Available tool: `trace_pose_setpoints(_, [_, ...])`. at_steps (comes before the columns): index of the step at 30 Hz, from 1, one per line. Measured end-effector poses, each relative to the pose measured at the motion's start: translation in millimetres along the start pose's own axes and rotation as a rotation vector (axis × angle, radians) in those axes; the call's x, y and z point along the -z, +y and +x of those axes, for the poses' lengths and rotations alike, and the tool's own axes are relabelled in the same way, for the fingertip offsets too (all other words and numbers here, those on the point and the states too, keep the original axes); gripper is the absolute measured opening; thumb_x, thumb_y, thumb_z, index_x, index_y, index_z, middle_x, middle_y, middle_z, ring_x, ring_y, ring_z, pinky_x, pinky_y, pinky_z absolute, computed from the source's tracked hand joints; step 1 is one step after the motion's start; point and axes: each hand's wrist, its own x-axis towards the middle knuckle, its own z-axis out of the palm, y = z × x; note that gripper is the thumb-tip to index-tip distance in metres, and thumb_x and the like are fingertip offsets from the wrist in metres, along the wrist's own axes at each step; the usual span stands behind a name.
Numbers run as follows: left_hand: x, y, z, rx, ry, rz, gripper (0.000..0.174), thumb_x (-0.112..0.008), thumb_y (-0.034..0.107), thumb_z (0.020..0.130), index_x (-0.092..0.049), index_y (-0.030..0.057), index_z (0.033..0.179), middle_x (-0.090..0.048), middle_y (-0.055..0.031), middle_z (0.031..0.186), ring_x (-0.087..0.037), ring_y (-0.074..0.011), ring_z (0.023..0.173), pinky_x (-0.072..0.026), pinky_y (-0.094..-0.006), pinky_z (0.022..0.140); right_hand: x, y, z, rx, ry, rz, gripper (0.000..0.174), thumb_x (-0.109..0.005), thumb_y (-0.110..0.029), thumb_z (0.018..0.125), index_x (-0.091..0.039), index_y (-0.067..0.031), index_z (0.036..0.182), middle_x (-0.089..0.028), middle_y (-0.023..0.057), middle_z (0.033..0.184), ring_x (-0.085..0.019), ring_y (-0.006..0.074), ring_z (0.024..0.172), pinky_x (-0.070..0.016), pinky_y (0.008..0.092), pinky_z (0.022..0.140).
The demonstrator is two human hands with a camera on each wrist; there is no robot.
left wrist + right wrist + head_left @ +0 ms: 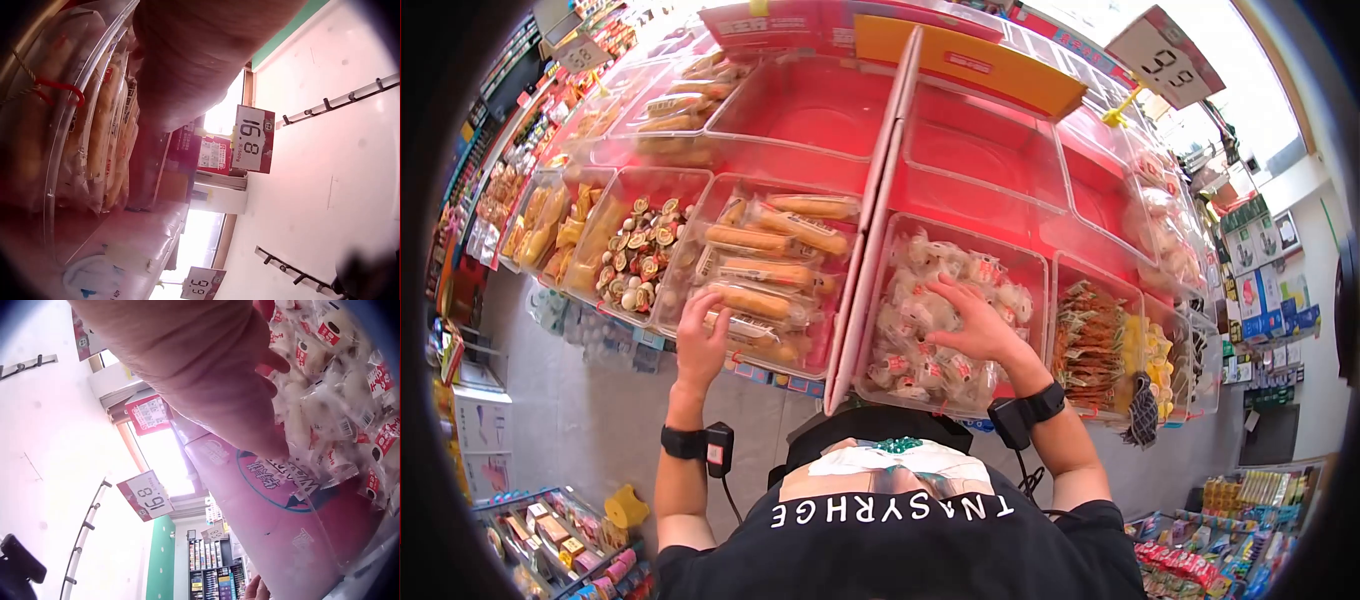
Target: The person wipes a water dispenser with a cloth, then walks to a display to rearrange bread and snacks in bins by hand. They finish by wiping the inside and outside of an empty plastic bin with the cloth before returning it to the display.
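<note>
In the head view my left hand [702,338] is over the front left corner of a clear bin [718,190], its fingertips close to the long wrapped bread sticks [760,300]. Nothing shows gripped in it. The left wrist view has the bread sticks [103,134] stacked beside the hand [194,56], whose fingers are mostly hidden. My right hand [980,325] hovers over a bin of small white wrapped snacks [910,320], thumb and fingers spread apart. From the right wrist, the fingertips of that hand [206,381] overlap the red-and-white snack packets [337,394].
An upright divider [870,230] stands between the two bins. A bin of rolled snacks [638,250] lies to the left, one of reddish-brown packaged sticks [1090,340] to the right. Behind are red-lined bins [810,110] and a 9.9 price sign [1168,58].
</note>
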Motion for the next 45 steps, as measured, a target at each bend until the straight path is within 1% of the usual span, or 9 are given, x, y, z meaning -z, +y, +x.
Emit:
trace_pose_setpoints(7, [0.0, 6.9, -60.1, 0.128, 0.138, 0.272, 0.028, -0.061, 0.009, 0.073, -0.055, 0.0037, 0.100, -0.053, -0.0144, 0.103, -0.049, -0.0312, 0.101, -0.0397, -0.0372, 0.087, 16.6, 24.7, -1.8, -0.112, 0.097, 0.358, 0.044, -0.063, -0.012, 0.076, -0.049, -0.0047, 0.116, -0.058, 0.0111, 0.101, -0.056, 0.0144, 0.084, -0.0458, 0.0252, 0.070])
trace_pose_setpoints(10, [2.3, 31.3, -91.9, 0.230, 0.136, 0.341, 0.031, -0.062, 0.009, 0.072, -0.054, 0.0048, 0.102, -0.051, -0.0140, 0.106, -0.047, -0.0310, 0.102, -0.0392, -0.0368, 0.088, 22.7, 29.6, 15.3, -0.111, 0.083, 0.594, 0.040, -0.062, -0.013, 0.077, -0.050, -0.0043, 0.114, -0.059, 0.0095, 0.097, -0.057, 0.0154, 0.084, -0.0459, 0.0276, 0.072])
trace_pose_setpoints(17, [48.3, 48.5, -188.8, 0.516, 0.139, 0.506, 0.036, -0.064, 0.013, 0.071, -0.053, 0.0057, 0.104, -0.048, -0.0135, 0.111, -0.044, -0.0304, 0.106, -0.0378, -0.0373, 0.091, 33.2, -18.7, 61.4, 0.085, 0.062, 0.795, 0.027, -0.056, -0.003, 0.081, -0.052, -0.0017, 0.108, -0.060, 0.0027, 0.084, -0.051, 0.0046, 0.068, -0.0397, 0.0170, 0.058])
trace_pose_setpoints(26, [104.6, -8.8, -272.7, 0.763, 0.047, 0.447, 0.041, -0.063, 0.016, 0.073, -0.050, 0.0056, 0.111, -0.046, -0.0136, 0.116, -0.042, -0.0307, 0.110, -0.0359, -0.0379, 0.094, 37.7, -118.0, 75.0, 0.246, 0.116, 0.597, 0.024, -0.054, -0.002, 0.083, -0.052, -0.0022, 0.107, -0.060, 0.0036, 0.082, -0.052, 0.0041, 0.066, -0.0400, 0.0157, 0.056])
trace_pose_setpoints(28, [132.8, -38.9, -295.7, 0.778, 0.014, 0.427, 0.044, -0.063, 0.017, 0.074, -0.048, 0.0058, 0.114, -0.045, -0.0141, 0.117, -0.042, -0.0310, 0.110, -0.0360, -0.0381, 0.094, 20.6, -159.2, 79.7, 0.150, 0.173, 0.507, 0.013, -0.057, -0.006, 0.082, -0.059, 0.0002, 0.093, -0.060, 0.0033, 0.072, -0.052, 0.0050, 0.059, -0.0402, 0.0168, 0.052])
trace_pose_setpoints(36, [259.9, -134.7, -390.0, 1.022, 0.067, 0.357, 0.048, -0.061, 0.018, 0.075, -0.045, 0.0041, 0.117, -0.048, -0.0166, 0.115, -0.045, -0.0309, 0.109, -0.0375, -0.0363, 0.092, -143.2, -302.6, 135.7, 0.172, -0.022, 0.508, 0.015, -0.063, -0.011, 0.078, -0.064, 0.0005, 0.087, -0.061, 0.0033, 0.064, -0.054, 0.0061, 0.055, -0.0425, 0.0182, 0.049])
trace_pose_setpoints(42, [293.2, -176.4, -430.5, 1.151, 0.020, 0.249, 0.046, -0.061, 0.020, 0.075, -0.047, 0.0045, 0.116, -0.053, -0.0173, 0.111, -0.049, -0.0323, 0.105, -0.0396, -0.0375, 0.089, -222.0, -379.6, 195.3, 0.018, -0.256, 0.588, 0.023, -0.060, -0.020, 0.081, -0.063, -0.0001, 0.093, -0.062, 0.0030, 0.067, -0.054, 0.0064, 0.053, -0.0407, 0.0175, 0.046])
trace_pose_setpoints(43, [293.9, -180.2, -435.0, 1.184, 0.024, 0.236, 0.046, -0.062, 0.020, 0.075, -0.048, 0.0046, 0.115, -0.053, -0.0174, 0.110, -0.049, -0.0322, 0.104, -0.0401, -0.0375, 0.088, -230.0, -394.0, 205.4, -0.038, -0.323, 0.565, 0.028, -0.059, -0.023, 0.082, -0.061, -0.0013, 0.099, -0.063, 0.0041, 0.075, -0.055, 0.0070, 0.058, -0.0421, 0.0189, 0.048])
trace_pose_setpoints(45, [297.2, -188.3, -442.2, 1.252, 0.037, 0.221, 0.045, -0.062, 0.021, 0.075, -0.049, 0.0047, 0.115, -0.054, -0.0175, 0.109, -0.050, -0.0319, 0.103, -0.0410, -0.0375, 0.087, -254.6, -412.5, 231.7, 0.043, -0.325, 0.496, 0.030, -0.059, -0.022, 0.083, -0.058, -0.0020, 0.105, -0.063, 0.0048, 0.080, -0.055, 0.0065, 0.061, -0.0435, 0.0187, 0.049])
